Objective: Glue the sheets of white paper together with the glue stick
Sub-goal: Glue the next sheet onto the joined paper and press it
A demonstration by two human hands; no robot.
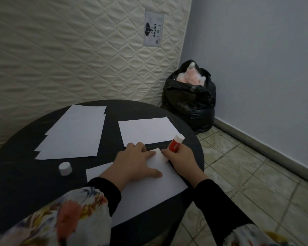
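Head view shows the gluing step under way — the left hand [137, 161] presses flat on the near sheet [149, 190] at the surface's [16, 183] near edge, while the right hand [180, 159] grips the glue stick [175, 142] at that sheet's far corner. Next, probably, comes laying another sheet [146, 130] on top. The stick's tip is hidden — glue can't be made out.

Only legible text: "GAJAH" on the mattress label [153, 28], far side. Print on the glue stick [175, 143] is too blurred to read.
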